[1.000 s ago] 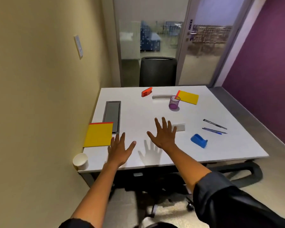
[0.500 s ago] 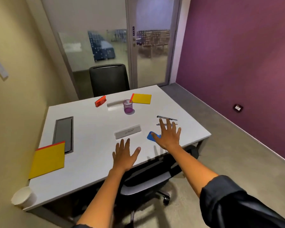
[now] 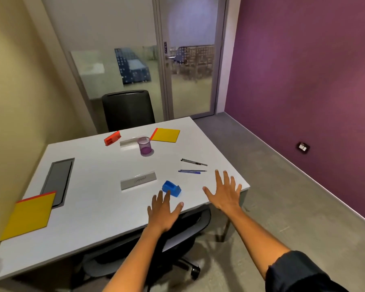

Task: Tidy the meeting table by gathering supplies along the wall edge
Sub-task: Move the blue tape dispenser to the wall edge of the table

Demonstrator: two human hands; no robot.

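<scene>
Both hands hover over the near right part of the white meeting table [image 3: 97, 209], fingers spread wide and flat, neither holding anything. The left hand [image 3: 162, 209] has its fingertips just beside the blue tape dispenser [image 3: 171, 188], which sits at its 12 o'clock; whether they touch it cannot be told. The right hand [image 3: 224, 192] floats near the table's right edge, with the blue pen [image 3: 192, 171] and the black pen [image 3: 194, 162] at its 11 o'clock.

The gathering looks barely begun. Only one yellow notepad [image 3: 27, 214] lies by the beige wall side, at the table's 8 o'clock, next to the grey cable hatch [image 3: 57, 180]. The name plate [image 3: 138, 180] rests mid-table. At 12 o'clock, well apart from the hands, stand the purple mesh pen cup [image 3: 144, 146], a second name plate [image 3: 129, 142], the red stapler [image 3: 112, 138] and another yellow notepad [image 3: 165, 134].

The step in hand appears to be choosing a first item. The next move likely calls for curling fingers round the tape dispenser or pens, then carrying them toward 9 o'clock, along the wall.
</scene>
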